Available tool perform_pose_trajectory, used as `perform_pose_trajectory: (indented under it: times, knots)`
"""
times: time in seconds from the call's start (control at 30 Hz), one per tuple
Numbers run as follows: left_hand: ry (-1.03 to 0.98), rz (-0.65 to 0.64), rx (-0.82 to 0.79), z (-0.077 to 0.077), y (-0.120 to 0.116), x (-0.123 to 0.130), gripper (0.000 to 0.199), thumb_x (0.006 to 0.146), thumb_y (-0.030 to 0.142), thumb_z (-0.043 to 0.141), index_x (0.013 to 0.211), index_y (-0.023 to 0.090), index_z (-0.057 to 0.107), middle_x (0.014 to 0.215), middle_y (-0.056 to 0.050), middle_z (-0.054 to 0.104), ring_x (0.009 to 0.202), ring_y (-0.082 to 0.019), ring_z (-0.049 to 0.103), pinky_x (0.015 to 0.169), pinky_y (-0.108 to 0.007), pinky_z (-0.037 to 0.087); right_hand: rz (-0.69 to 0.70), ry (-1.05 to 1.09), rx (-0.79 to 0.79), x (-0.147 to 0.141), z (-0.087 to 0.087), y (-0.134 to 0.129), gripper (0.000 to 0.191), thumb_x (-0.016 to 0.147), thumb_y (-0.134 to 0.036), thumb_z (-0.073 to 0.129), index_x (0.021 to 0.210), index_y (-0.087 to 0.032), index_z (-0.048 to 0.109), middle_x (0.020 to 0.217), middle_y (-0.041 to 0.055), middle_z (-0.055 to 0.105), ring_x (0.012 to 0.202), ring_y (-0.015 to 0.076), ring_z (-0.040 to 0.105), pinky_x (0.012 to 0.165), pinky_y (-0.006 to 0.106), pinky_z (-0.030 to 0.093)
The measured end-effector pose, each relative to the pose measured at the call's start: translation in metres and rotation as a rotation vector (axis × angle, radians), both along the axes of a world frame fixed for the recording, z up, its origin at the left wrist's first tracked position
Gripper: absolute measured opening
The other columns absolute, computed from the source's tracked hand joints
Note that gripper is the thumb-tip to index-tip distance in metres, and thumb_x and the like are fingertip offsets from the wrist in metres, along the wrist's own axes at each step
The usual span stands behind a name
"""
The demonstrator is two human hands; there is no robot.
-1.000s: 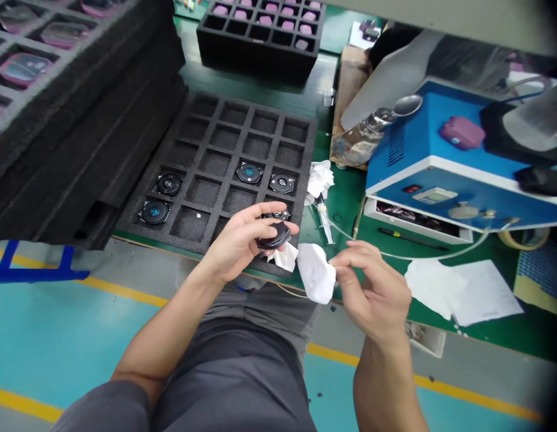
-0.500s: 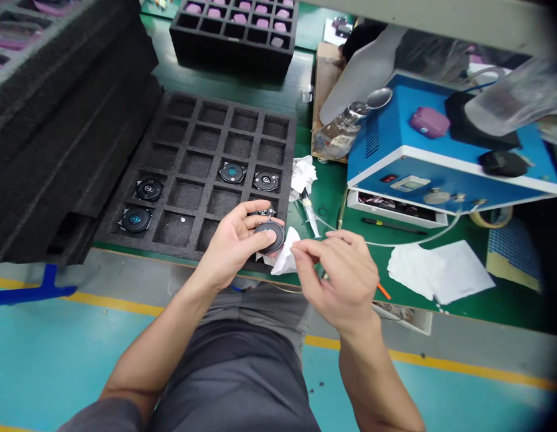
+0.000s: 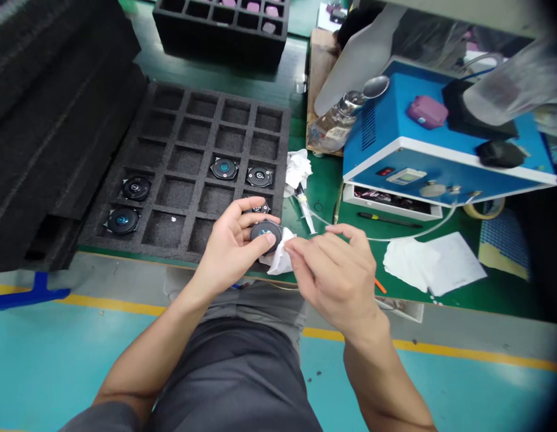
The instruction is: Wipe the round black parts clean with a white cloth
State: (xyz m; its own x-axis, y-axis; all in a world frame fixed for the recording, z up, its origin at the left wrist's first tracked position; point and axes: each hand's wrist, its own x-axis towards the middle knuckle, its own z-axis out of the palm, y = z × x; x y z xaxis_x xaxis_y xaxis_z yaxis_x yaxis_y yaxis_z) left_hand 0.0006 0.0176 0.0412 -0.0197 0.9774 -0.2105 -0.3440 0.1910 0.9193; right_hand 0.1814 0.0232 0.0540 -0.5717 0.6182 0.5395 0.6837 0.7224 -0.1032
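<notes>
My left hand point(image 3: 231, 249) grips a round black watch-like disc point(image 3: 264, 236), its thumb on the face. A white wipe point(image 3: 282, 255) is pinched in the fingertips of my right hand point(image 3: 334, 270) and touches the disc's right edge. Both hands are over the front right corner of a black foam tray point(image 3: 195, 165) with square compartments. Several similar round parts lie in it, among them one at the front left point(image 3: 122, 221) and one at the right point(image 3: 260, 176). Another part is partly hidden behind my left fingers.
Right of the tray lie a crumpled tissue point(image 3: 298, 170) and a syringe point(image 3: 306, 210) with a tube to a blue machine point(image 3: 386, 156). White sheets point(image 3: 453, 264) lie farther right. Stacked black foam point(image 3: 57, 120) rises at left; another foam box point(image 3: 219, 42) stands behind.
The view has shifted slightly, so the tray and table appear farther left and higher. My left hand still holds the disc, and the wipe stays at its edge with small movement of my right fingers.
</notes>
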Motion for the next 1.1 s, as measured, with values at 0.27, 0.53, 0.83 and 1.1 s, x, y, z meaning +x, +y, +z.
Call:
perform_pose_trajectory:
  times: [0.27, 0.53, 0.83, 1.1]
  knots:
    - [0.060, 0.079, 0.038, -0.003, -0.001, 0.000, 0.054, 0.072, 0.018, 0.083, 0.120, 0.017, 0.058, 0.105, -0.007, 0.076, 0.090, -0.015, 0.073, 0.074, -0.021, 0.059, -0.081, 0.104, 0.041, -0.013, -0.013, 0.000, 0.012, 0.094, -0.012, 0.061, 0.085, -0.016, 0.067, 0.062, -0.0019, 0.063, 0.057, 0.0126, 0.052, 0.085, 0.033, 0.046]
    - [0.050, 0.094, 0.034, -0.002, -0.001, 0.000, 0.055, 0.072, 0.017, 0.085, 0.120, 0.017, 0.058, 0.103, -0.006, 0.075, 0.085, -0.015, 0.073, 0.072, -0.022, 0.060, -0.171, 0.195, 0.090, -0.024, -0.023, -0.001, 0.010, 0.093, -0.012, 0.062, 0.086, -0.019, 0.067, 0.057, -0.0057, 0.062, 0.052, 0.0099, 0.052, 0.087, 0.031, 0.048]
    - [-0.074, 0.067, 0.025, -0.003, -0.002, -0.003, 0.054, 0.075, 0.019, 0.085, 0.121, 0.018, 0.056, 0.105, -0.006, 0.071, 0.079, -0.016, 0.071, 0.065, -0.026, 0.061, -0.326, 0.394, 0.152, -0.020, -0.031, 0.002, 0.013, 0.088, -0.008, 0.069, 0.092, -0.021, 0.066, 0.064, -0.0054, 0.068, 0.054, 0.0108, 0.056, 0.084, 0.033, 0.053]
    - [-0.181, 0.013, -0.015, 0.000, 0.000, -0.010, 0.049, 0.079, 0.020, 0.080, 0.123, 0.018, 0.057, 0.105, -0.006, 0.069, 0.074, -0.014, 0.068, 0.062, -0.025, 0.058, -0.293, 0.660, -0.213, -0.020, -0.029, -0.009, 0.006, 0.095, -0.017, 0.064, 0.095, -0.023, 0.066, 0.080, -0.0014, 0.071, 0.073, 0.0139, 0.065, 0.071, 0.028, 0.053]
